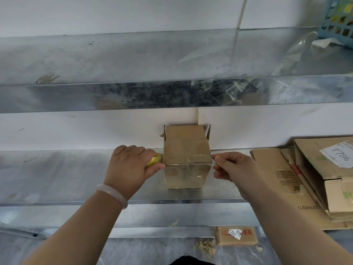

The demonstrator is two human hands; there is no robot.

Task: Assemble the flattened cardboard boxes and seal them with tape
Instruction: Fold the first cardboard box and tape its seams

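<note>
Box (186, 159): being taped on the metal shelf (57, 178), against the wall.
Left hand (129, 165): yellow tape roll (155, 159) being gripped at the box's left edge.
Right hand (231, 167): tape end (208, 163) being pinched at the right edge.

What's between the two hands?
The cardboard box, a tape strip across it running from tape roll in left hand to right hand; head view.
</note>
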